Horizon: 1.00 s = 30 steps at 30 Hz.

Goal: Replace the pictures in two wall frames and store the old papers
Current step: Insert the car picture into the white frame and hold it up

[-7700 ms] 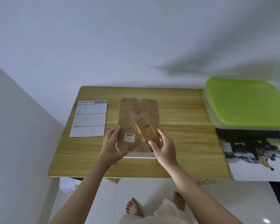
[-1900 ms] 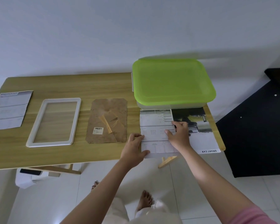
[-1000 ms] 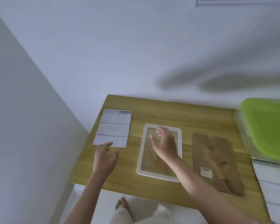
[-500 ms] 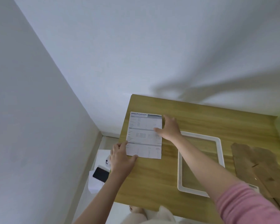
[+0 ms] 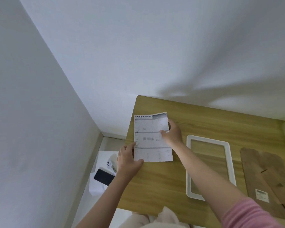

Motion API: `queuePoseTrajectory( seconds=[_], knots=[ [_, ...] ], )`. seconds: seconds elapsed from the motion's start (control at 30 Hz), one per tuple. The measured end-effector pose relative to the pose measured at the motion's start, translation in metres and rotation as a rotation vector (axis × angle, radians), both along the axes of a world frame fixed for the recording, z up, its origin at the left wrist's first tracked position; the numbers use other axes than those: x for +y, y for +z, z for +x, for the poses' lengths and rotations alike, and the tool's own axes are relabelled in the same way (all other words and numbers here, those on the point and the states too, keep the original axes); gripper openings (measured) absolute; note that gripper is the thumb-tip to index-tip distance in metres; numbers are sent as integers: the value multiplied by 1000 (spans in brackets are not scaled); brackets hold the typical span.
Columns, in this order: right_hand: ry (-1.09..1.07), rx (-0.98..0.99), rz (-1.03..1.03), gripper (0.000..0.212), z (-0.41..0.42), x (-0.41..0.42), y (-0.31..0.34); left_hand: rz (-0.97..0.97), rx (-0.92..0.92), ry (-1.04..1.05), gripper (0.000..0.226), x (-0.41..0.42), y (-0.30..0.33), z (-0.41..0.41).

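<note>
The sheet [image 5: 152, 139], headed SPECIFICATION, lies at the left end of the table [image 5: 204, 116], its top right corner lifted a little. The left hand [image 5: 127, 159] holds the sheet's lower left corner, thumb on top in a narrow grip. The right hand [image 5: 172, 132] pinches the sheet's right edge. Right of the sheet lies the white frame [image 5: 228, 155], flat and well apart from it; right of that, the brown backing [image 5: 260, 171]. Below the sheet's left side, off the table, is a phone [image 5: 104, 177].
</note>
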State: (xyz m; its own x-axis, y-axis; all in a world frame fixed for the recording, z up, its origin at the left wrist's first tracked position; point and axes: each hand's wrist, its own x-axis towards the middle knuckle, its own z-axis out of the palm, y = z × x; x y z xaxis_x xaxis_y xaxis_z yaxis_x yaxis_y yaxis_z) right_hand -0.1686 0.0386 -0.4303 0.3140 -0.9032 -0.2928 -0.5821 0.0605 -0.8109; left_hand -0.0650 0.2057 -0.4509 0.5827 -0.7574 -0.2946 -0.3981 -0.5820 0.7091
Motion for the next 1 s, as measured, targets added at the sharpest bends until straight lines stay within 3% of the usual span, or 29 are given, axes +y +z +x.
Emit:
queuePoseTrajectory(
  seconds=[0.23,0.43,0.7,1.0],
  knots=[
    [-83,-157,-103,53,-31,17,7,-154,130,-7,57,1,14,-13],
    [-240,-169,-235,46,-87,22,20,-232,236,-77,55,-5,33,-55],
    [-346,-33,-362,40,-180,30,1,-173,284,-286,58,-11,31,-122],
    [-333,106,-236,45,-233,41,-12,-85,129,-479,59,-11,18,-159]
  ],
)
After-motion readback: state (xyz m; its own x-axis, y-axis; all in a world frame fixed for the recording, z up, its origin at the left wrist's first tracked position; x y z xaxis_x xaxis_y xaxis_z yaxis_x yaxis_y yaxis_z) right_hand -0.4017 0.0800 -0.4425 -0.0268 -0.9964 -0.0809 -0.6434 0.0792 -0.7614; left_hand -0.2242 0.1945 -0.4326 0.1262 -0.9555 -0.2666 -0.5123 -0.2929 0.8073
